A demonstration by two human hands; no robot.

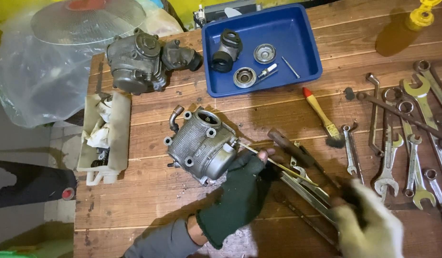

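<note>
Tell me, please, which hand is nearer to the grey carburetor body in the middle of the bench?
Left. The left hand touches the carburetor body at its right side; the right hand is well off to the right among the tools.

1. Table point(149, 186): brown wooden planks, scuffed.
2. Blue tray point(309, 52) at the far edge.
3. Grey engine part point(135, 59) far left; white tub point(117, 138) of rags just below it.
4. Metal housing point(199, 145) at centre.
5. Brush point(321, 114), red-tipped handle, right of centre.
6. Wrenches point(412, 143) spread along the right side.
7. Long tools point(302, 184) piled near the front edge.
</note>
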